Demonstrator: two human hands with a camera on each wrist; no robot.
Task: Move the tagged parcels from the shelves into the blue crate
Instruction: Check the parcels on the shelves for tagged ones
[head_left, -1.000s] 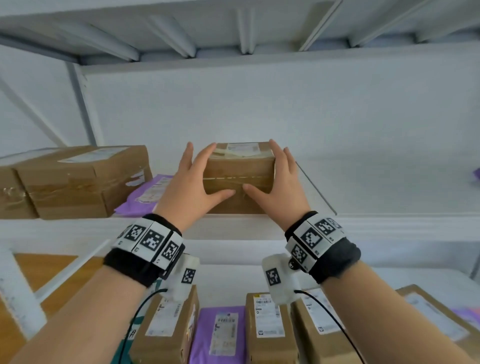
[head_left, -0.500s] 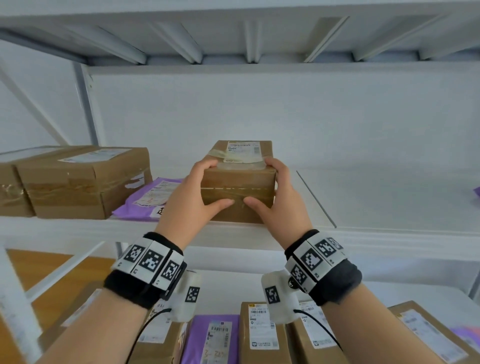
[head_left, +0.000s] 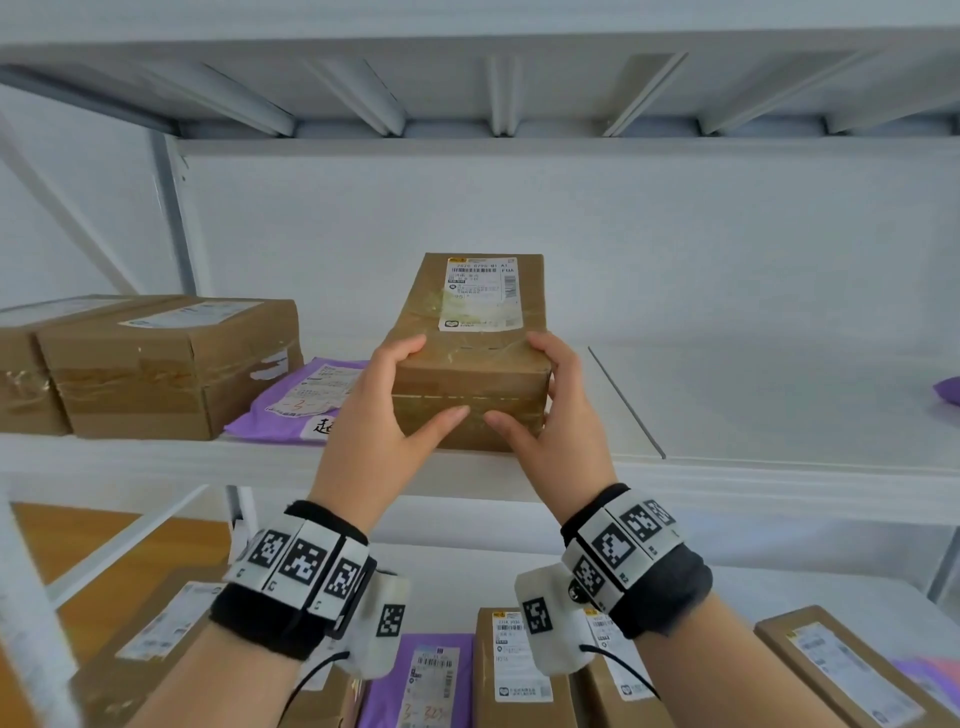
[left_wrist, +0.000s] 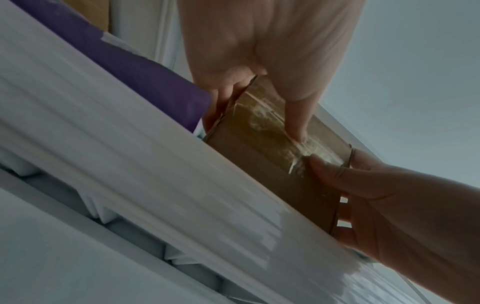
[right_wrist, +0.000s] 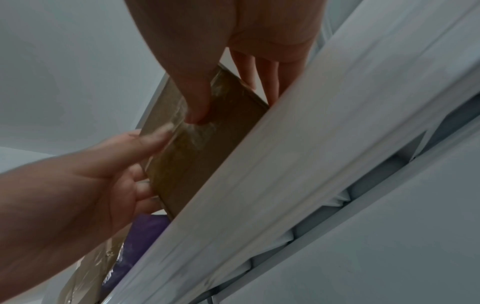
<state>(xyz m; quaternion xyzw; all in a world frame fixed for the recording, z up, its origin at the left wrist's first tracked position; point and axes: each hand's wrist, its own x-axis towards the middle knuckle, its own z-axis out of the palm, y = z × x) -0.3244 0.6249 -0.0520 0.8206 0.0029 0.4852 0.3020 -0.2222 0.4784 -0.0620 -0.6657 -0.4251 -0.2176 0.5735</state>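
Drawing the brown parcel (head_left: 470, 364) off the shelf (head_left: 156, 457), left hand (head_left: 384, 415) and right hand (head_left: 550, 415) clasping its sides; next, lift clear toward the crate

Labelled brown parcel (head_left: 470, 358) — on shelf edge (head_left: 156, 457).

Bright head view; dim, blurred wrist views

Right of your parcel (head_left: 470, 358) the shelf (head_left: 779, 395) lies bare, room to pass; purple mailer (head_left: 306, 397) just beside your left hand (head_left: 371, 415), big box (head_left: 171, 364) beyond at frame left; upper shelf (head_left: 467, 88) overhead.
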